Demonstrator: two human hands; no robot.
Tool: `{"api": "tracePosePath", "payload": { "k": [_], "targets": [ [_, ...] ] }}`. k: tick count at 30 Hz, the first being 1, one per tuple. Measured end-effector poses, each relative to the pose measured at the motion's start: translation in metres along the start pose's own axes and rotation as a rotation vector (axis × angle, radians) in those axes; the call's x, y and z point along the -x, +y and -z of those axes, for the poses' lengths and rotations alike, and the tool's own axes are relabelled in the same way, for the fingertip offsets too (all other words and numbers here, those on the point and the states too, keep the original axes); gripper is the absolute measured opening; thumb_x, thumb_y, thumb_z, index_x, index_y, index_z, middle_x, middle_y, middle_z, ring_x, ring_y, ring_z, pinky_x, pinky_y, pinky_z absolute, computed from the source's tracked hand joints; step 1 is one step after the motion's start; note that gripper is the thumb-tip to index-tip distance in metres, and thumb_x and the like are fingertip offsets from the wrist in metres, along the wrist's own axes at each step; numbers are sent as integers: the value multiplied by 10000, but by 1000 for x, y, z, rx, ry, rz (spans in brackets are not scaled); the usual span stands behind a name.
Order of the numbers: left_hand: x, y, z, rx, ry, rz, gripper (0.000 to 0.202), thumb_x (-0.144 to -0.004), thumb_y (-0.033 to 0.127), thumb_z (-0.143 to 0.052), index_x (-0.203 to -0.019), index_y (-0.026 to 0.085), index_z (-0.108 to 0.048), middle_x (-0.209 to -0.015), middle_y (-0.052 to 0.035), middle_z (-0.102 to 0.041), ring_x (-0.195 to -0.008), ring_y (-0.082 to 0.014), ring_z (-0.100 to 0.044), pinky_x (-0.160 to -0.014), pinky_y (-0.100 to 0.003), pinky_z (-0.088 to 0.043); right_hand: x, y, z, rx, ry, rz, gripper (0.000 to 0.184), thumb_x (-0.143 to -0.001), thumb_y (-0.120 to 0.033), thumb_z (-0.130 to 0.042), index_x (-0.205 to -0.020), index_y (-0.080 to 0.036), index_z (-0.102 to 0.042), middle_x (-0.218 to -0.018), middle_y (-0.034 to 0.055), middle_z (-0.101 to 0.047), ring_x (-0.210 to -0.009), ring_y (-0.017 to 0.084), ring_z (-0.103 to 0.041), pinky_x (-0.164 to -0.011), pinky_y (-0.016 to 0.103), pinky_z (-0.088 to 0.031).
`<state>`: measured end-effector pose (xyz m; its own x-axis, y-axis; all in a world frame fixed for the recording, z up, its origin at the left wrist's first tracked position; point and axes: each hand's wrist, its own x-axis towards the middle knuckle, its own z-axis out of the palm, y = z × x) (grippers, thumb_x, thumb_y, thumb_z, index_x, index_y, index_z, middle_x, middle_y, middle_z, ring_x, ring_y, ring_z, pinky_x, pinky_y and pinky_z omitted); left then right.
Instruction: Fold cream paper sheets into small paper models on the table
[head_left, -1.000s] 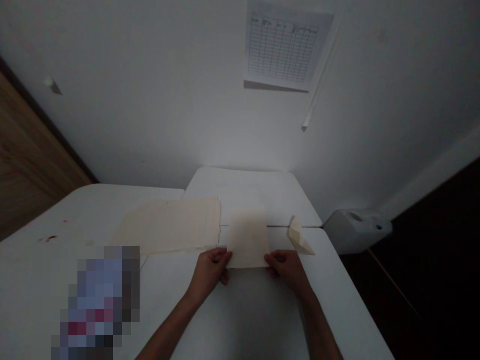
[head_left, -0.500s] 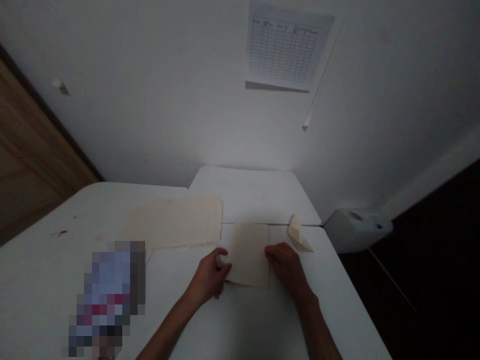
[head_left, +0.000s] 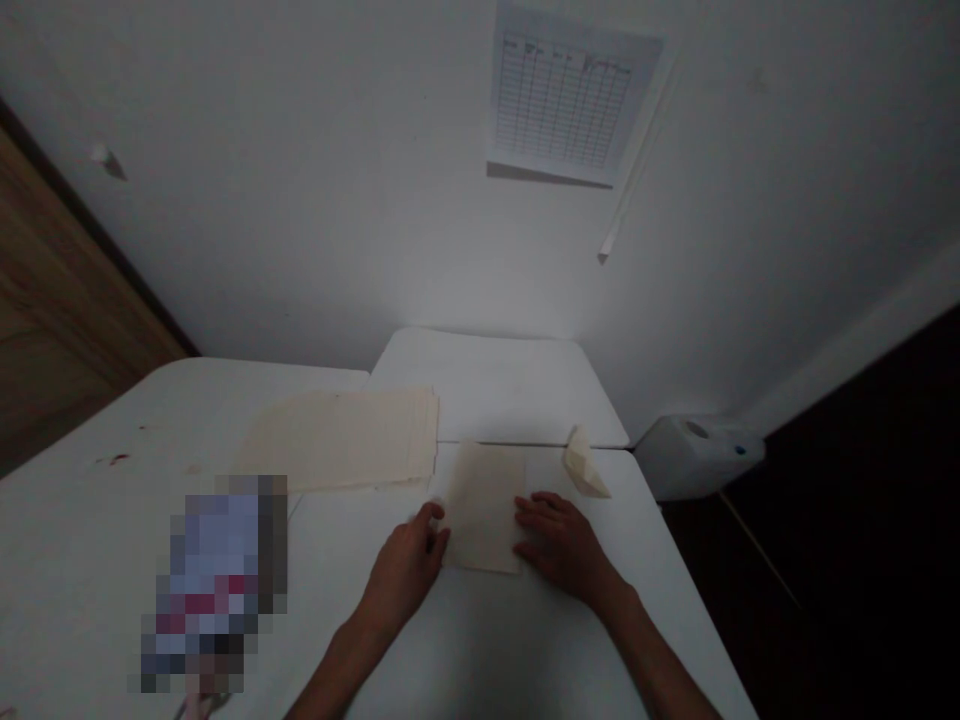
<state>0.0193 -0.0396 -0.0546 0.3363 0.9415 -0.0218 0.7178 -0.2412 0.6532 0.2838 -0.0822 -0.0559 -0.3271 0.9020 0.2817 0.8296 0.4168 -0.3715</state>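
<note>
A cream sheet of paper (head_left: 484, 500) lies flat on the white table (head_left: 487, 640) in front of me. My left hand (head_left: 409, 565) rests at its near left edge, fingers curled, fingertips touching the paper. My right hand (head_left: 562, 540) lies flat with its fingers stretched out over the sheet's right edge, pressing it down. A stack of cream sheets (head_left: 345, 440) lies to the left. A small folded paper shape (head_left: 583, 468) stands to the right of the sheet.
A second white table (head_left: 495, 385) abuts at the back, against a white wall with a printed chart (head_left: 566, 100). A white plastic container (head_left: 697, 455) sits on the dark floor at right. A blurred patch (head_left: 214, 580) covers something at left. A wooden door (head_left: 52, 290) stands far left.
The sheet, held upright by both hands a second ago, has come down flat onto the table. My right hand has opened and now lies flat on it.
</note>
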Motion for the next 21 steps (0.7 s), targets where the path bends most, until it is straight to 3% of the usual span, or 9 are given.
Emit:
{"api": "tracePosePath", "payload": {
  "k": [5,10,13,17,21],
  "targets": [
    [3,7,6,-170,-26,56,182,-937,227,-425,-1105,173,-471,-713,-25,-671,-674,-188,-658,-578,-246,-388,5,-2,0,20,-32,-15,442,-783,-409,-697,-1174,-216,-627,-1323,52,-574,-1254,279,-461,-1030,457,-396],
    [9,7,6,-448,-15,64,227,-968,275,-368,-1061,179,-551,-820,-68,-689,-726,-233,-670,-595,-301,-456,7,-3,0,22,-43,-8,504,-785,-471,-670,-1210,-209,-603,-1345,69,-552,-1285,273,-433,-1043,453,-376],
    [22,2,-1,-529,120,-108,230,-939,187,-383,-1014,171,-600,-922,-103,-667,-847,-249,-652,-684,-347,-513,8,-3,0,18,-47,-4,551,-765,-514,-672,-1218,-207,-596,-1352,71,-545,-1294,280,-421,-1046,453,-368],
    [47,-1,-14,-458,216,-529,300,-889,110,-432,-1125,185,-602,-1135,-115,-614,-1075,-256,-569,-903,-403,-504,10,-8,-2,16,-39,-23,637,-720,-572,-695,-1238,-220,-578,-1361,71,-536,-1304,299,-403,-1049,472,-354],
    [68,4,-18,-478,156,-608,428,-914,233,-498,-1341,211,-476,-1356,-104,-494,-1237,-273,-461,-980,-411,-476,14,-16,-6,14,-5,-28,661,-690,-578,-718,-1225,-215,-580,-1360,91,-533,-1297,308,-407,-1052,488,-347]
  ]
}}
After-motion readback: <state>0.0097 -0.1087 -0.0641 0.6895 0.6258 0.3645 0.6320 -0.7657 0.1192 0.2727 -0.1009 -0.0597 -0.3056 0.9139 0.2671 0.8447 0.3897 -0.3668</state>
